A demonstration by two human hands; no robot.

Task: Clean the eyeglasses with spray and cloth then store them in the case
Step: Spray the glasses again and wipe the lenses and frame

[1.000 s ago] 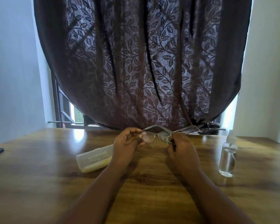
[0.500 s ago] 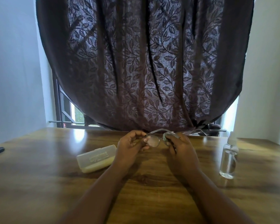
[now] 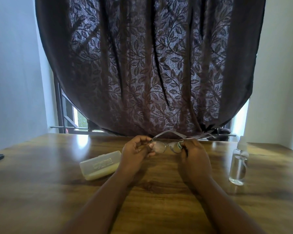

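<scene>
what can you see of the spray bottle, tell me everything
The spray bottle is small, clear and looks like plastic, with a rounded body and a whitish translucent cap over the nozzle. It looks largely full of clear liquid. It stands upright on the wooden table, off to the person's right, apart from the right hand. Nothing touches it but the table.

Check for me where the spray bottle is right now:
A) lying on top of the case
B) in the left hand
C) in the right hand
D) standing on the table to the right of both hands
D: the spray bottle stands upright on the table, apart from the right hand, which holds the eyeglasses together with the left hand.
</scene>
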